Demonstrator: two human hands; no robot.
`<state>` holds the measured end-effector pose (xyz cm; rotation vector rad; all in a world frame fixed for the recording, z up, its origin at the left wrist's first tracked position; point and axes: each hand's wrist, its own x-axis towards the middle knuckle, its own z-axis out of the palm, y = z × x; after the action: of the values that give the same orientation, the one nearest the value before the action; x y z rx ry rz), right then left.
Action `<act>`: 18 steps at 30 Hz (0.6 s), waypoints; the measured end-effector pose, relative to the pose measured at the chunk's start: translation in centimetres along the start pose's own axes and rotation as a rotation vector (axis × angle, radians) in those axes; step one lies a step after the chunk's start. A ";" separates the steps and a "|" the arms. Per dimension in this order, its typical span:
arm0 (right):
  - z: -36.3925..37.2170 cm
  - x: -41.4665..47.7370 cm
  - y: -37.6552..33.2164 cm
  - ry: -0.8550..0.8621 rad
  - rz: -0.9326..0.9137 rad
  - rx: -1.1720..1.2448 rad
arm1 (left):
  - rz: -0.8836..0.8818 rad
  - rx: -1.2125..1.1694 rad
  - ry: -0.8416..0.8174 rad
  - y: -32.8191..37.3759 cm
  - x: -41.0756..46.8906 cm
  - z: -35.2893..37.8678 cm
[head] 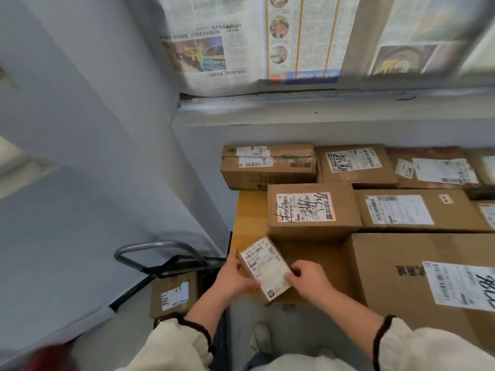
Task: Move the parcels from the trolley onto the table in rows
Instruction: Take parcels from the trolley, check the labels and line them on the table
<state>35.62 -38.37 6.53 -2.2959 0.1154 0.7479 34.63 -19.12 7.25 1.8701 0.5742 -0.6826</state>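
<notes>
Widest first: the table (247, 210), bare wood showing along its left edge, brown parcels laid across the rest in rows. The biggest of them is the large carton (401, 277) at front right, and behind its left end sits the middle-row box (308, 210) with the scrawled label. Down on the floor at left is the trolley (160, 247), and one labelled parcel (174, 293) lies on its deck, so by my reckoning the job is close to done.

Now the one in play: the small parcel (267, 266), a flat cardboard box with its white label up, is held over the table's front left corner, in the gap beside the large carton. Whether its underside touches the wood, I cannot tell.

It looks light and stiff (two hands are hardly needed for the weight), though the glossy label may be slippery. The card edges are the place to hold it.

That is where the grip is. The left hand (233, 277) wraps the left long edge, thumb (253, 285) pressed on the label, its fingers hidden beneath. The right hand (310, 279) has the right edge, bent fingertips (290, 277) clamped on the rim.
</notes>
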 end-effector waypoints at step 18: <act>-6.2 -4.0 4.4 0.108 0.071 0.126 | 0.109 0.048 0.127 3.2 0.1 6.7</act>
<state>34.04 -46.19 9.71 -2.2203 0.2871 0.6339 35.46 -26.52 7.16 1.9845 0.5361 -0.5129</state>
